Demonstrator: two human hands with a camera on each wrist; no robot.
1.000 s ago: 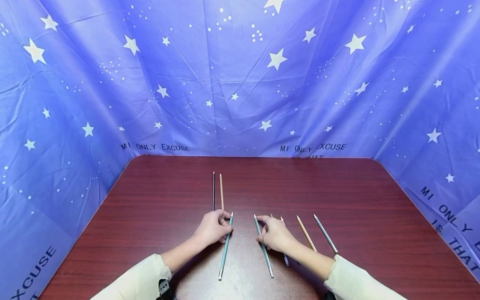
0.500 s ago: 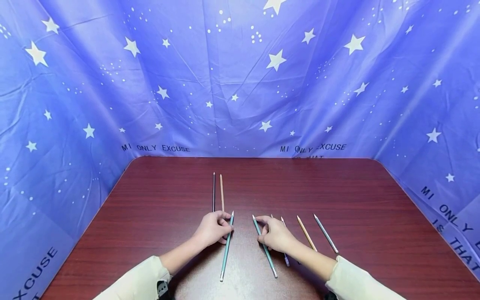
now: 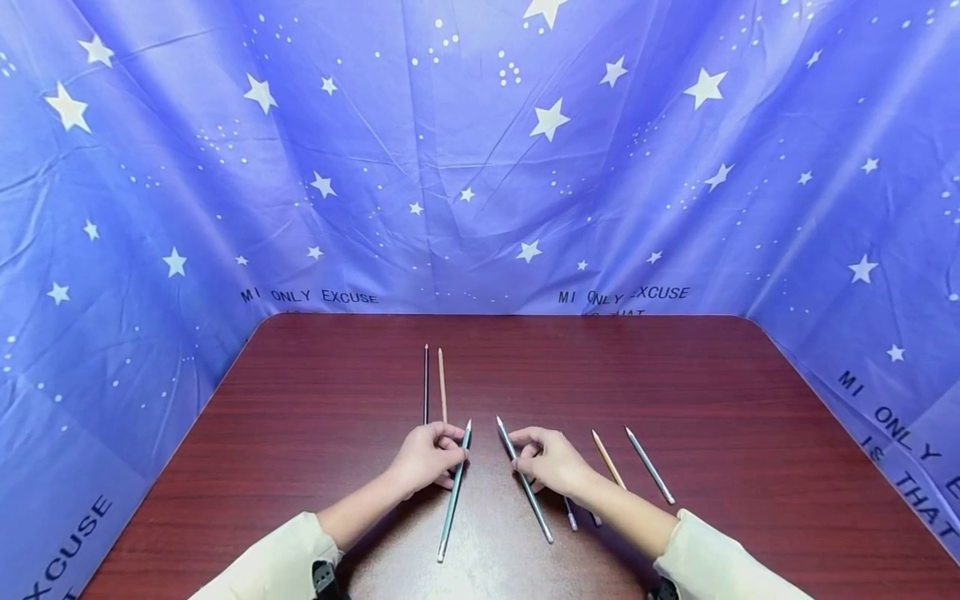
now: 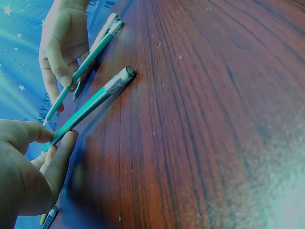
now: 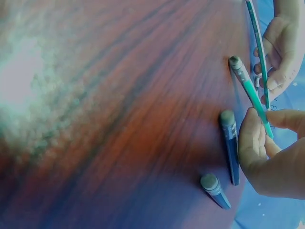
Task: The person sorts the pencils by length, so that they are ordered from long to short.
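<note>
In the head view my left hand (image 3: 429, 457) pinches a green pencil (image 3: 453, 512) near its pointed upper end, the eraser end slanting down toward me. To its right, my right hand (image 3: 553, 463) holds a second green pencil (image 3: 534, 502) between thumb and fingers, its tip leaning up and left. The two tips are close but apart. The left wrist view has the left pencil (image 4: 93, 105) in front of the right hand (image 4: 64, 45). In the right wrist view the right pencil's eraser end (image 5: 240, 69) looks raised over the tabletop.
A dark pencil (image 3: 427, 385) and a light wood-coloured pencil (image 3: 442, 385) lie beyond the left hand. A yellow pencil (image 3: 608, 458) and a grey-blue pencil (image 3: 650, 465) lie on the right of the brown table (image 3: 337, 367). Other pencil ends (image 3: 572, 518) show under the right forearm.
The right hand's pencil has shifted up and left, its tip nearer the left pencil's tip. The left hand and its pencil have barely moved. Pencil tips behind the right hand are now hidden.
</note>
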